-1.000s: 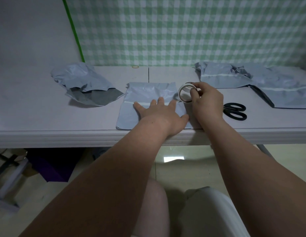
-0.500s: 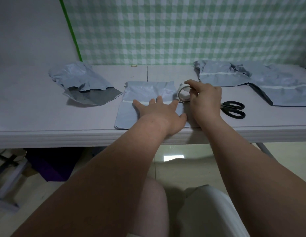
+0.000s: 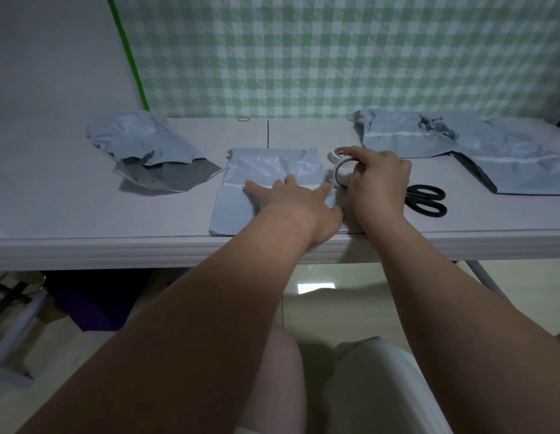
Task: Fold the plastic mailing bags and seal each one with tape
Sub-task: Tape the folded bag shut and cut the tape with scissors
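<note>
A pale blue mailing bag (image 3: 269,170) lies folded flat at the table's front edge, its white strip running across the middle. My left hand (image 3: 297,205) presses flat on it with the fingers spread, fingertips at the strip. Just right of the bag my right hand (image 3: 378,183) grips a clear tape roll (image 3: 342,173) held on edge, fingers curled over its rim. A second, white tape roll (image 3: 338,153) lies flat on the table right behind it.
Black scissors (image 3: 425,200) lie right of my right hand. A crumpled bag (image 3: 147,151) sits at the left, and several more bags (image 3: 460,142) are piled at the back right. A rubber band (image 3: 243,119) lies by the checked wall. The table edge (image 3: 116,249) runs along the front.
My right hand has lowered the clear tape roll toward the table by the bag's right edge, uncovering the white roll behind. My left hand stays pressed on the bag.
</note>
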Demonstrator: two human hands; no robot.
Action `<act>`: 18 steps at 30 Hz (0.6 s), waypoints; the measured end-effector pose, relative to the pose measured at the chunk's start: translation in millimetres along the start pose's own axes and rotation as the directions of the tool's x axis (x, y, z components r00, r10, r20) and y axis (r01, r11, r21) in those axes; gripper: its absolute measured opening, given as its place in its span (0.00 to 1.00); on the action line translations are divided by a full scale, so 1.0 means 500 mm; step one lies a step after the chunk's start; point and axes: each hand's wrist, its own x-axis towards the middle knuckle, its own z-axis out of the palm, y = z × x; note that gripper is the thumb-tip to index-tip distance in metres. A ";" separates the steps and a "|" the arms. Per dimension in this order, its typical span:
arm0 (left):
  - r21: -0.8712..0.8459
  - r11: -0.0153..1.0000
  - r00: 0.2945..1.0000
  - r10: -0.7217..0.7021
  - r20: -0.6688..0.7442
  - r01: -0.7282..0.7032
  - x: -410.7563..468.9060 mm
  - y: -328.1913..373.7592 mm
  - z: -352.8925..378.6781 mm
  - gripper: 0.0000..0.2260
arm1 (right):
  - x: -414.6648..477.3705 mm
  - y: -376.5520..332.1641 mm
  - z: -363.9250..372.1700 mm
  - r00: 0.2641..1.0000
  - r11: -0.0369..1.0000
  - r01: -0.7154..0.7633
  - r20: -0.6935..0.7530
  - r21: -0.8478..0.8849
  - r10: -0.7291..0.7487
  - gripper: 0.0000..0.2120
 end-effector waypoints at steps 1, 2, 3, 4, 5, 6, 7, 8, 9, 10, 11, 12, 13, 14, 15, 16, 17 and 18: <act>0.001 1.000 1.000 -0.001 0.001 0.001 0.000 0.001 0.001 0.26 | 0.002 0.001 0.002 1.000 1.000 0.007 0.001 -0.010 -0.007 0.23; 0.002 1.000 1.000 -0.001 0.000 0.001 0.001 0.002 0.002 0.26 | 0.003 0.001 0.004 1.000 1.000 0.014 0.006 -0.024 -0.014 0.22; 0.001 1.000 1.000 0.000 -0.003 0.000 0.001 0.003 0.005 0.26 | 0.004 -0.001 0.004 1.000 0.999 0.020 0.017 -0.039 -0.020 0.21; -0.004 1.000 1.000 0.000 -0.008 -0.001 0.001 0.004 0.007 0.25 | 0.003 -0.004 0.003 0.999 0.998 0.024 0.033 -0.050 -0.022 0.19; -0.012 1.000 1.000 0.001 -0.014 -0.001 0.001 0.005 0.009 0.25 | 0.001 -0.009 0.001 0.998 0.998 0.029 0.049 -0.062 -0.026 0.18; -0.019 1.000 1.000 0.003 -0.022 -0.003 0.000 0.005 0.011 0.25 | -0.001 -0.014 0.000 0.997 0.996 0.037 0.063 -0.080 -0.032 0.17; -0.028 1.000 1.000 0.010 -0.029 -0.011 0.000 0.003 0.012 0.25 | -0.004 -0.019 0.000 0.996 0.993 0.046 0.077 -0.109 -0.037 0.16; -0.042 0.999 0.999 0.022 -0.033 -0.024 -0.001 -0.001 0.013 0.24 | -0.007 -0.022 0.002 0.995 0.988 0.053 0.089 -0.146 -0.040 0.16; -0.064 0.997 0.999 0.037 -0.035 -0.039 -0.002 -0.006 0.015 0.24 | -0.009 -0.024 0.006 0.994 0.979 0.061 0.100 -0.192 -0.042 0.17; -0.089 0.995 0.998 0.050 -0.037 -0.053 -0.003 -0.013 0.016 0.24 | -0.010 -0.026 0.011 0.993 0.967 0.070 0.109 -0.245 -0.044 0.18; -0.110 0.992 0.997 0.061 -0.041 -0.065 -0.004 -0.020 0.017 0.25 | -0.011 -0.028 0.015 0.992 0.952 0.077 0.119 -0.297 -0.044 0.20; -0.123 0.990 0.997 0.068 -0.047 -0.073 -0.004 -0.025 0.019 0.25 | -0.012 -0.030 0.018 0.991 0.937 0.078 0.130 -0.340 -0.036 0.21; -0.129 0.989 0.996 0.072 -0.054 -0.078 -0.004 -0.029 0.020 0.25 | -0.013 -0.034 0.021 0.990 0.926 0.069 0.141 -0.370 -0.017 0.23; -0.131 0.988 0.996 0.073 -0.059 -0.080 -0.003 -0.030 0.022 0.25 | -0.013 -0.039 0.023 0.989 0.920 0.053 0.150 -0.389 0.007 0.24; -0.129 0.988 0.996 0.072 -0.060 -0.079 -0.003 -0.030 0.022 0.25 | -0.015 -0.043 0.024 0.988 0.918 0.034 0.154 -0.395 0.029 0.24; -0.123 0.989 0.996 0.071 -0.060 -0.078 -0.003 -0.029 0.023 0.25 | -0.016 -0.046 0.025 0.987 0.920 0.014 0.151 -0.392 0.049 0.25; -0.116 0.990 0.996 0.070 -0.058 -0.076 -0.003 -0.030 0.023 0.25 | -0.017 -0.049 0.026 0.987 0.924 -0.007 0.145 -0.382 0.067 0.26; -0.110 0.991 0.996 0.069 -0.058 -0.075 -0.003 -0.032 0.024 0.25 | -0.018 -0.050 0.027 0.987 0.929 -0.028 0.138 -0.370 0.084 0.26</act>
